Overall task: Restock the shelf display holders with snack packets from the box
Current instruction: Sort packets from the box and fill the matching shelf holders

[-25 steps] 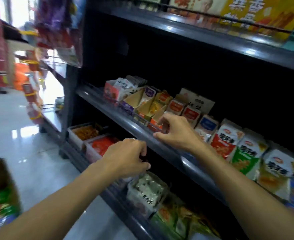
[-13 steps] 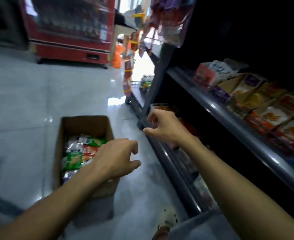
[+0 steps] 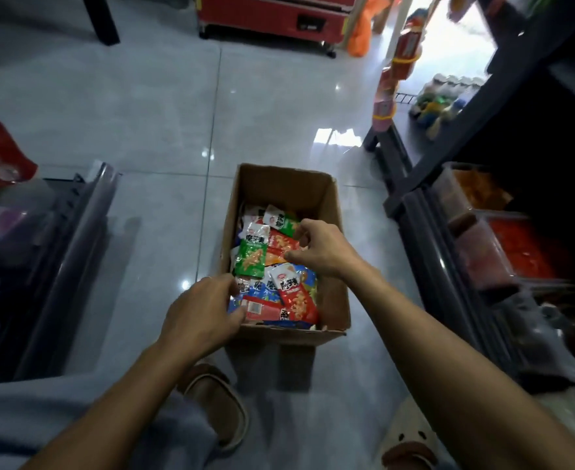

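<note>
On grey floor tiles betw. dark shelf at right & my feet sits open cardboard box w/ snack packets inside, right hand & left hand over them, fingers loosely curled, gripping nothing.

Pkts in box, shelf right.
</note>
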Tool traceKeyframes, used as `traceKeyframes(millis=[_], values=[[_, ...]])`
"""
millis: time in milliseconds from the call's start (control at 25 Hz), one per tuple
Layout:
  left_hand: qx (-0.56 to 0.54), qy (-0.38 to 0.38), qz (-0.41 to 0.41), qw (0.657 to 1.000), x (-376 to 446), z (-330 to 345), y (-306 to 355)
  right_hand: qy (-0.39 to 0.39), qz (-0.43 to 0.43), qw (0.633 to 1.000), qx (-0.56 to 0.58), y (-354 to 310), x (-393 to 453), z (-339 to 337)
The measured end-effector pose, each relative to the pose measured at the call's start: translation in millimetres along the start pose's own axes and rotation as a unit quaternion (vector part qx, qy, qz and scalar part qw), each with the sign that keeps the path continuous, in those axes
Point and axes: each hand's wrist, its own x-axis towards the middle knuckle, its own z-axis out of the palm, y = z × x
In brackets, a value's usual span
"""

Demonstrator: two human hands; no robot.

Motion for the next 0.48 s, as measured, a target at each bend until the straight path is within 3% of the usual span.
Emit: traceKeyframes(millis=[240, 480], values=[[-0.098, 0.043, -0.117, 0.987, 57.8, 39.9, -26.7, -0.055, 0.066, 0.992, 0.088, 38.3, 74.6, 72.5], [-0.135, 0.028, -0.116, 0.984, 108.1, 69.3, -48.1, -0.025, 0.130, 0.985, 0.114, 69.2, 148.3, 114.7]])
